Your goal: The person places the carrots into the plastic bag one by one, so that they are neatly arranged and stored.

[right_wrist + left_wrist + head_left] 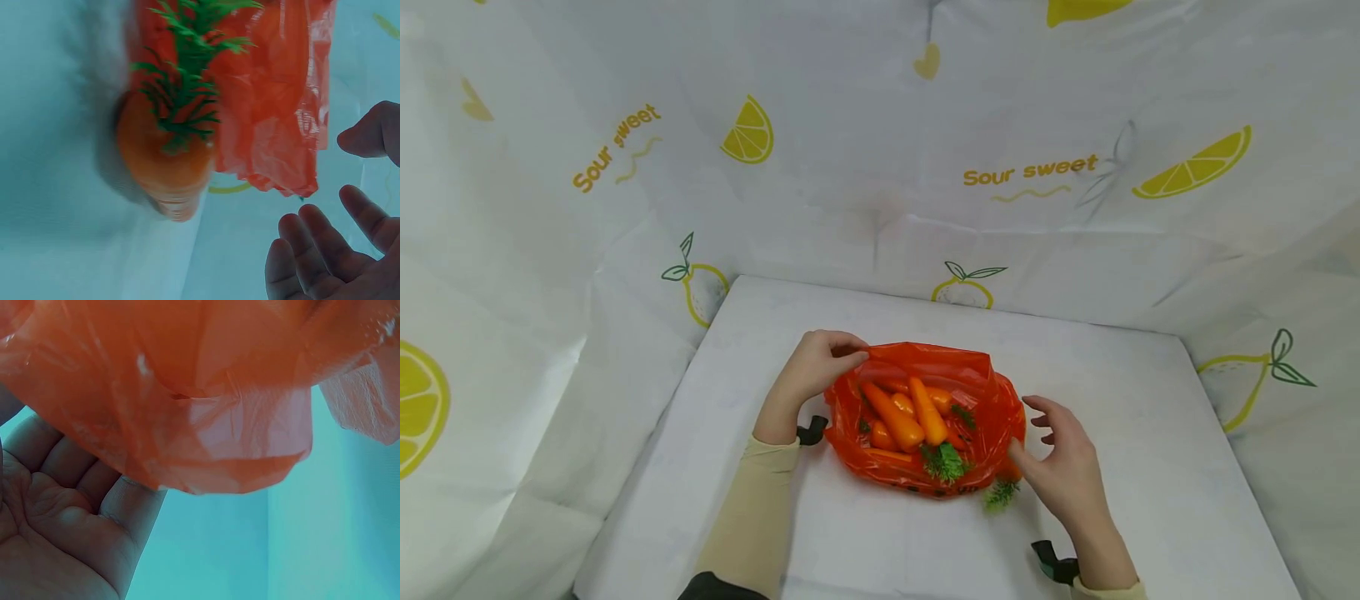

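A red plastic bag point(857, 450) lies with its mouth spread wide, and several orange carrots point(928, 412) fill it, some with leafy green tops point(946, 463). At the upper left of its rim, my left hand point(808, 371) pinches the plastic between thumb and fingers. In the left wrist view the bag point(244, 425) hangs over that hand's fingers, hiding their tips. Another carrot point(165, 156) with a green top lies outside the bag, against its right side. Just right of the bag, my right hand point(1063, 467) is held with fingers spread and nothing between them.
The bag rests on a white tabletop point(1157, 450). A pale sheet point(850, 125) printed with lemons and lettering rises behind the table and along both sides. Black wrist straps point(1056, 565) show at my wrists.
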